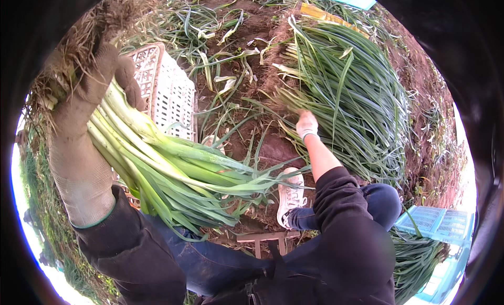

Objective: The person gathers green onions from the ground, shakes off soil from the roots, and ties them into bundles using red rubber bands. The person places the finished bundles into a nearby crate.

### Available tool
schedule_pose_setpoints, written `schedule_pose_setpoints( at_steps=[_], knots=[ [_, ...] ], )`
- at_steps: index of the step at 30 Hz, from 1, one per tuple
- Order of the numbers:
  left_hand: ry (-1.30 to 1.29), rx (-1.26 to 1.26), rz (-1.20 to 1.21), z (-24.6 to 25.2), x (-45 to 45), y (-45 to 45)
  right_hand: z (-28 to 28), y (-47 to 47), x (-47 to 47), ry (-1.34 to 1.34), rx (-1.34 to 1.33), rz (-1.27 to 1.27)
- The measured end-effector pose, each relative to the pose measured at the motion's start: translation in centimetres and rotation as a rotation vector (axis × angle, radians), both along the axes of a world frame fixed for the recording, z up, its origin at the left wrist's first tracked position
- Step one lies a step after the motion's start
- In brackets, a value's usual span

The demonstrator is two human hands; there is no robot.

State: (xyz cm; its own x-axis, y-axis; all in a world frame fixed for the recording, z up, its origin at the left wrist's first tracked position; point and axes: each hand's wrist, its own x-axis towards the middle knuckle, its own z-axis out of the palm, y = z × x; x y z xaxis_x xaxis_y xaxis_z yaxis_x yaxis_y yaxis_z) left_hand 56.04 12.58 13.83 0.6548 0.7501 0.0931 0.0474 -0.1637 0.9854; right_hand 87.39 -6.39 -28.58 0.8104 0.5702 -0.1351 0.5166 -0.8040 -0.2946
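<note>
My left hand (92, 84), in a soiled knit glove, is raised at the upper left and closed around the root end of a bunch of green onions (157, 151). Brown roots stick out past the glove, and the pale stems and green leaves hang across my lap towards the middle. My right hand (307, 123), gloved too, reaches down to the near left edge of a large heap of green onions (350, 92) on the soil. Its fingers are at the root ends and partly hidden, so their hold cannot be made out.
A white plastic crate (171, 96) stands at left on the soil. Loose leaves litter the ground (228, 61). Light blue crates (437, 222) stand at lower right beside more green onions (417, 257). My shoe (290, 196) is near a metal frame (267, 237). A yellow strip (327, 15) lies behind the heap.
</note>
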Motion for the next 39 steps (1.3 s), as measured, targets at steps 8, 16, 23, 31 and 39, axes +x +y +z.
schedule_pose_setpoints(
  at_steps=[8, 16, 23, 31, 39],
  knots=[
    [0.046, 0.11, 0.094, -0.8, 2.1, -0.7, 1.2, 2.0, 0.9, -0.376, -0.33, 0.116],
    [-0.018, 0.142, 0.175, -1.0, 2.3, -0.9, 4.8, 1.7, 1.2, -0.427, -0.325, 0.272],
    [-0.116, 0.014, 0.193, -1.0, 1.7, -1.7, 12.4, -1.8, 3.6, 0.057, -0.057, 0.325],
    [-0.241, -0.044, 0.132, -1.3, 1.5, -2.5, 7.0, -4.5, -0.8, 0.169, -0.289, 0.501],
    [-0.21, -0.04, 0.123, -1.5, 2.0, -2.3, 2.6, -3.0, -0.4, -0.106, 0.128, 0.51]
  ],
)
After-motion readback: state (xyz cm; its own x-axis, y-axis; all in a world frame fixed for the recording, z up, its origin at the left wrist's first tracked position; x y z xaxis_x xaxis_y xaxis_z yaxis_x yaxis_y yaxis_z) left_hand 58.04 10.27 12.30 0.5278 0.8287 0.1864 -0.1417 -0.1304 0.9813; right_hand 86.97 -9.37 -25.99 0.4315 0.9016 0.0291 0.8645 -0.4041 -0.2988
